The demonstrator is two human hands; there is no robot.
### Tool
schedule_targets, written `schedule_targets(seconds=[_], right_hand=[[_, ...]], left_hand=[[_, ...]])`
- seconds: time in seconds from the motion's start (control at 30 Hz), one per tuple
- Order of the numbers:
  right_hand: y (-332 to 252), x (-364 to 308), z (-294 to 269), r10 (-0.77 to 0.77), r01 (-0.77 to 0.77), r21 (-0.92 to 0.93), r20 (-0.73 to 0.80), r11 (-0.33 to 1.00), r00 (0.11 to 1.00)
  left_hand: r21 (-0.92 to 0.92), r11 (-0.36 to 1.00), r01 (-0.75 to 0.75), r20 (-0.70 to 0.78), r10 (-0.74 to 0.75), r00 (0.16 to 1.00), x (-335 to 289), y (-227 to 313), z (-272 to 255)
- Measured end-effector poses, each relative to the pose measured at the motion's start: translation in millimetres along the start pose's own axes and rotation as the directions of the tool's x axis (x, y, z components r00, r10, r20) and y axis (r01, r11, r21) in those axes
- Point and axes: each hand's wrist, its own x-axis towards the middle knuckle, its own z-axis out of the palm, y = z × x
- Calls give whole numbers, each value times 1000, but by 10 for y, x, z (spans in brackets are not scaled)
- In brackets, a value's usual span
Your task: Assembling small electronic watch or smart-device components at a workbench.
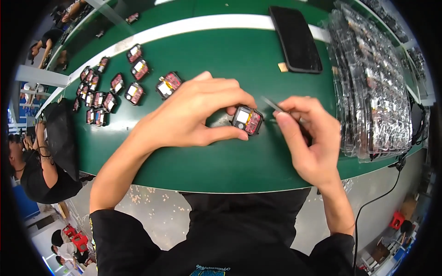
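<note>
Between the thumb and fingers of my left hand (193,112) is a small black electronic module (247,120), with a red circuit board, a white block and a strip of yellow tape showing. It rests on or just above the green table. My right hand (313,133) pinches a thin grey pointed tool, perhaps tweezers (271,105), its tip close to the module's upper right but apart from it. Another such module (169,85) lies just beyond my left hand's knuckles.
Several more modules (134,93) lie loosely grouped on the left of the green table (216,170). A black phone (297,41) lies at the far right beside a small tan piece (282,67). Stacked clear plastic trays (368,87) stand along the right. A person (41,161) sits at left.
</note>
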Motion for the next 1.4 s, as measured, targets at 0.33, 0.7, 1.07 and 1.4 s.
schedule_targets(seconds=[0.33, 0.7, 1.07, 1.4], right_hand=[[-139, -40, 118, -140, 201, -308, 209, 930, 968], [-969, 71, -661, -294, 272, -410, 10, 871, 956], [-190, 490, -2229, -13, -356, -638, -498, 683, 867], [29, 478, -2291, 58, -311, -500, -458, 808, 887]], left_hand=[[-246, 957, 156, 121, -130, 984, -44, 92, -105], [557, 588, 587, -572, -241, 784, -8, -1381, -1302], [300, 650, 698, -637, -408, 654, -3, -2251, -1478], [-10, 951, 310, -350, -294, 889, 378, -489, -624]])
